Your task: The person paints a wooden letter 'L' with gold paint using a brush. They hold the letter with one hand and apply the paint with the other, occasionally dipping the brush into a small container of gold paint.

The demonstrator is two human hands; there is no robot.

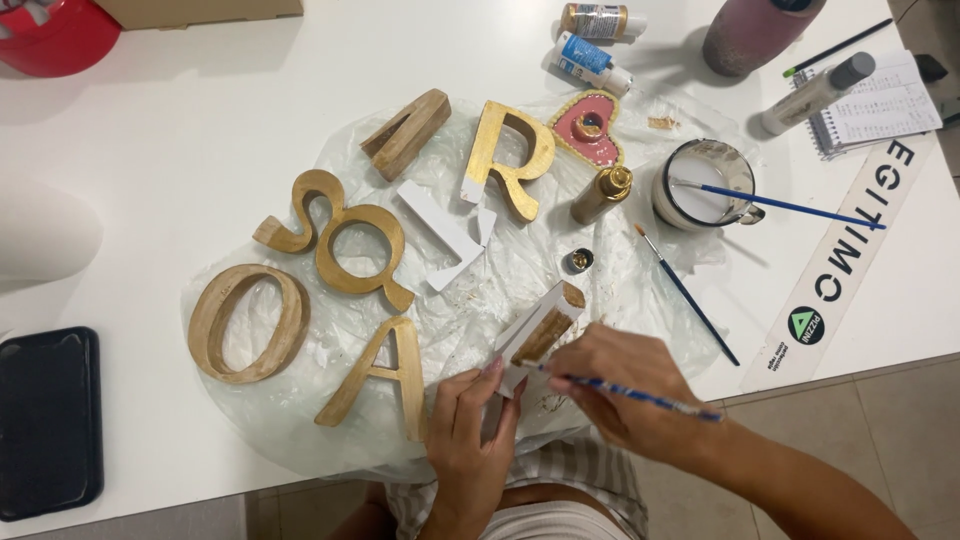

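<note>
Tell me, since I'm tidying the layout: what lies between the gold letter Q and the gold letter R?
In the head view, a white unpainted letter piece lies on the plastic sheet between the letter Q and the letter R.

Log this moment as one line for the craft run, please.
left hand: holds white letter tilted | right hand: blue paintbrush at letter's gold side | gold letters on plastic sheet | white cup

Matt gold-painted wooden letters [345, 245] lie on crinkled glossy plastic sheet [520, 265]
</note>
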